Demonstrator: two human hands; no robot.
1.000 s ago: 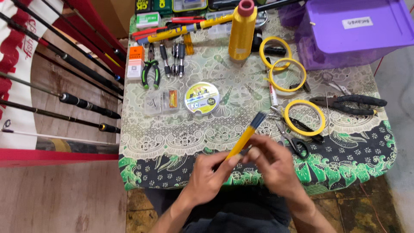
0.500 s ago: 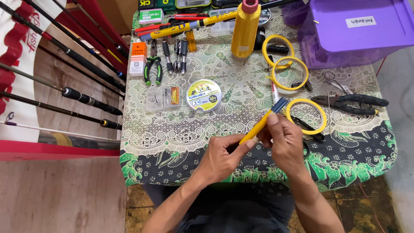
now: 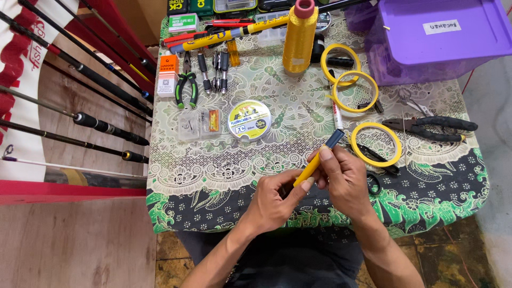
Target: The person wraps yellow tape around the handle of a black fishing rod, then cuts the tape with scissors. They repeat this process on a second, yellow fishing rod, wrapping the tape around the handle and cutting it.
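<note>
A slim yellow tool with a dark blue-grey tip [image 3: 320,157] is held slantwise over the table's near edge, tip pointing up and right. My left hand [image 3: 274,200] pinches its lower end between thumb and fingers. My right hand [image 3: 344,181] grips the upper part of the shaft just below the tip. Both hands hover above the patterned green, black and cream tablecloth [image 3: 213,176].
On the cloth lie a round line spool [image 3: 249,120], a tall yellow thread cone [image 3: 298,38], three yellow tape rings [image 3: 376,144], black pliers [image 3: 432,128], green-handled pliers [image 3: 186,85], scissors and small boxes. A purple plastic bin [image 3: 432,40] stands back right. Fishing rods [image 3: 80,96] lean at left.
My hands raised the yellow tool from near my lap toward the table and steadied it. My right hand slid up the shaft toward the tip.
</note>
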